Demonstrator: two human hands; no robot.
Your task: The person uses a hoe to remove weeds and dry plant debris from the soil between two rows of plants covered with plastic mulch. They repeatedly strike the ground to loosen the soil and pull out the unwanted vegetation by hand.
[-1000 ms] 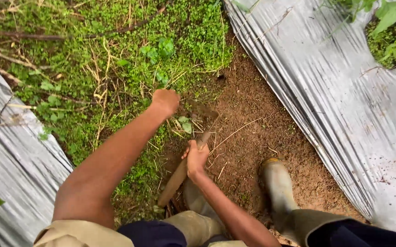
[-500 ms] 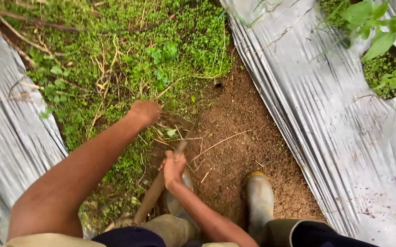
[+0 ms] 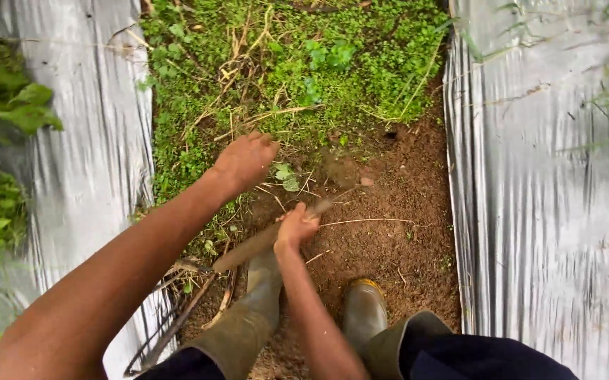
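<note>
My right hand (image 3: 296, 226) is shut on the wooden handle (image 3: 248, 248) of a short digging tool. The handle slants from lower left up to a soil-caked, blurred blade (image 3: 338, 171) at the edge of the weeds. My left hand (image 3: 245, 160) hangs with curled fingers just over the low green weeds (image 3: 297, 63), left of the blade. Whether it holds any stems is unclear. Brown bare soil (image 3: 399, 232) lies to the right of the tool.
Silver plastic mulch sheets flank the furrow on the left (image 3: 86, 141) and on the right (image 3: 544, 176). My two muddy rubber boots (image 3: 262, 295) (image 3: 363, 309) stand on the soil below the hands. Leafy plants (image 3: 2, 112) grow at the far left. Dry stems lie among the weeds.
The view has swung so the furrow now runs straight up. The tool handle has tilted flatter and the blade has moved up and right. My left hand stays over the weeds.
</note>
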